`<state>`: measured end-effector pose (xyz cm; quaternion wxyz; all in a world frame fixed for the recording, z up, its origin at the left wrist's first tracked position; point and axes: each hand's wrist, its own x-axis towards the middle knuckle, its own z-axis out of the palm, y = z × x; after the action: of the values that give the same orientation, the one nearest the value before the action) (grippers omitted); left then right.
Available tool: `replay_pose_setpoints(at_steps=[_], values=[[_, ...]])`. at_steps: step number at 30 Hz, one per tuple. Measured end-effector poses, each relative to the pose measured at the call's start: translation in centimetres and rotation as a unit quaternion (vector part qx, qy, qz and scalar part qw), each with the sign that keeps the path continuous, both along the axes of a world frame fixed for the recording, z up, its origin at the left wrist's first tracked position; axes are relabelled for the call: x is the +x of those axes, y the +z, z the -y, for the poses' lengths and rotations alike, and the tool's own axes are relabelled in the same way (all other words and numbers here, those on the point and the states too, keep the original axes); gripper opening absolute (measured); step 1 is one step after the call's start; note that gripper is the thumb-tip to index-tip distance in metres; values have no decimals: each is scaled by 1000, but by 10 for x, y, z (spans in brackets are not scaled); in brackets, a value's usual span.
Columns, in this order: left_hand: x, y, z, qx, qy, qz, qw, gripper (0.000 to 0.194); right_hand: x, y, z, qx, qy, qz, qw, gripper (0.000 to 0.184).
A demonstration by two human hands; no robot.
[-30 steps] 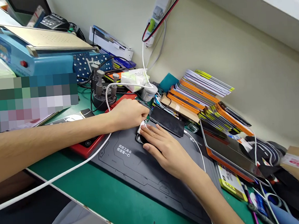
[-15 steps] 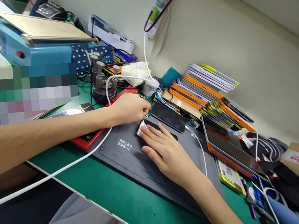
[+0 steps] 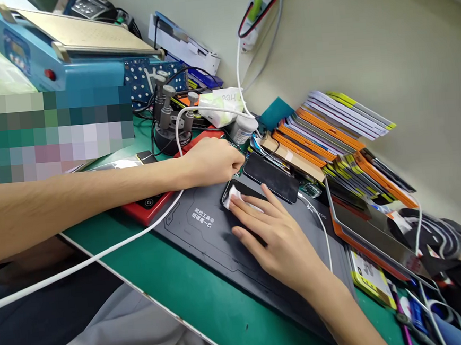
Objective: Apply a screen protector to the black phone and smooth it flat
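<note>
My right hand lies over a black smartphone on a dark grey work mat. Its fingertips hold a crumpled white tissue down on the phone's glass near the left end, and the palm hides much of the phone. My left hand is closed in a fist just beyond that end of the phone; what its fingers hold, if anything, is hidden. Behind the phone lies a second dark phone, with a white cable at its right end.
A thick white cable crosses beneath my left forearm. A red device sits left of the mat, near a black holder with metal posts. Stacked screen boxes line the wall. A blue heating-plate machine stands back left.
The view has shifted, so the whole scene sits further right. The tissue looks more bunched up under my right fingertips and shows more. My left fist stays near the phone's end.
</note>
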<state>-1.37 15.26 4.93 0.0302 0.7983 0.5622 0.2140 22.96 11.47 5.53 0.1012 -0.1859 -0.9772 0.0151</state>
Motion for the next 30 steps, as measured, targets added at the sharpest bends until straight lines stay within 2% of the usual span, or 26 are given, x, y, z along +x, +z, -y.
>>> replay_pose_setpoints(at_steps=[3, 10, 16, 23, 30], values=[[0, 1, 0, 5, 2, -1, 1000, 19, -13, 0, -4, -1, 18, 1, 1000, 43], [0, -3, -2, 8, 1, 2, 1000, 20, 23, -5, 1, 42, 22, 18, 999, 49], [-1, -4, -1, 10, -4, 4, 1000, 22, -2, -2, 2, 35, 31, -5, 999, 40], [-1, -3, -1, 10, 2, 3, 1000, 20, 19, -1, 0, 64, 35, -8, 997, 44], [1, -3, 2, 24, 15, -2, 1000, 17, -1, -5, -7, 40, 61, -32, 997, 36]])
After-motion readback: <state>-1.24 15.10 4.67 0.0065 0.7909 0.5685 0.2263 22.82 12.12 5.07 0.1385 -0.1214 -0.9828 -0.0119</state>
